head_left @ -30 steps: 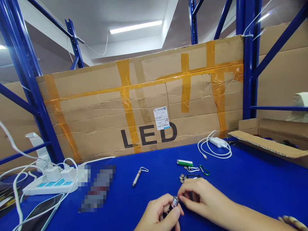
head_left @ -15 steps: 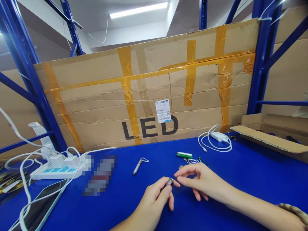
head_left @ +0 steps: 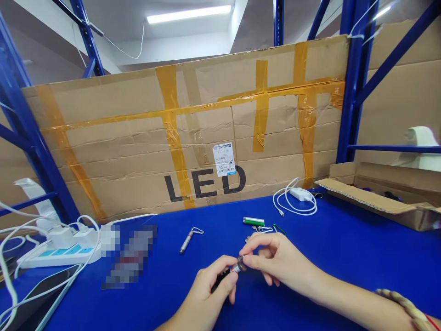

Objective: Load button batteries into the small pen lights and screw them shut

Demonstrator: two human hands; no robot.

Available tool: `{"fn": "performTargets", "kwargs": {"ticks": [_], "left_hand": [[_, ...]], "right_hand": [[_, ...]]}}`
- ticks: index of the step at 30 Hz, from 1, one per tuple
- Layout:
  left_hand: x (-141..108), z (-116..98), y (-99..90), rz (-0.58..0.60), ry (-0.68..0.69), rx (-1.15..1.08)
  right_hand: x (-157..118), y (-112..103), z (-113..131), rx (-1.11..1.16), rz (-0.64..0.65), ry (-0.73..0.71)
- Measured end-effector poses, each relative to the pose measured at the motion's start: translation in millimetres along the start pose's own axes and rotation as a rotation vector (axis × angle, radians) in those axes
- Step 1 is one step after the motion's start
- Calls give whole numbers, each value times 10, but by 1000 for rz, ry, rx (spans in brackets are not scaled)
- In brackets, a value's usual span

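My left hand (head_left: 210, 287) is closed around a small black flashlight (head_left: 220, 279), its silver end (head_left: 237, 267) pointing up and right. Against that end, my right hand (head_left: 275, 257) pinches a small silver piece (head_left: 241, 259) between thumb and fingertips; its exact kind is too small to tell. Just beyond the right hand lie a green and silver tube (head_left: 253, 221), a silver carabiner clip (head_left: 264, 229), a green clip (head_left: 278, 228) and small round metal discs, partly hidden by the fingers. A silver keychain flashlight (head_left: 186, 242) with a clip rests farther left.
On the left are a white power strip (head_left: 37, 259) with cables and a phone (head_left: 44, 299). A blurred-out item (head_left: 131, 257) lies beside them. A white cable with adapter (head_left: 299, 194) and an open cardboard box (head_left: 379, 197) sit at the right, before a cardboard wall (head_left: 138, 156).
My right fingertips have come onto the flashlight's silver end, where they were slightly apart before. More of the black body shows in my left hand. The view has shifted right.
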State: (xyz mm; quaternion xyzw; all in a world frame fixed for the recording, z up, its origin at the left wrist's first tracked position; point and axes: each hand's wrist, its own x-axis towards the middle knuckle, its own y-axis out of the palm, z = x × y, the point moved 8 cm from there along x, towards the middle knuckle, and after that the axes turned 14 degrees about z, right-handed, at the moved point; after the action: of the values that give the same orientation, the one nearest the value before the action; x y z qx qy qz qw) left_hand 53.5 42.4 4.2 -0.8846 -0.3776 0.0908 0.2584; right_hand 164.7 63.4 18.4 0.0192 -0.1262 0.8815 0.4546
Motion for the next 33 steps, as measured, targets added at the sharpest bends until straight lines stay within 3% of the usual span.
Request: {"fn": "performTargets", "kwargs": {"ticks": [6,13,23,33], "left_hand": [[-1,-39,-4,-7,12,11],[-10,-9,-29,-20,34,-13],[9,-24,-31,-16,35,-17],[-12,-43,11,25,61,6]], "right_hand": [[-3,58,-86,-63,69,90],[36,22,-5,4,68,-9],[27,85,-189,93,194,140],[-30,67,-201,135,172,275]]}}
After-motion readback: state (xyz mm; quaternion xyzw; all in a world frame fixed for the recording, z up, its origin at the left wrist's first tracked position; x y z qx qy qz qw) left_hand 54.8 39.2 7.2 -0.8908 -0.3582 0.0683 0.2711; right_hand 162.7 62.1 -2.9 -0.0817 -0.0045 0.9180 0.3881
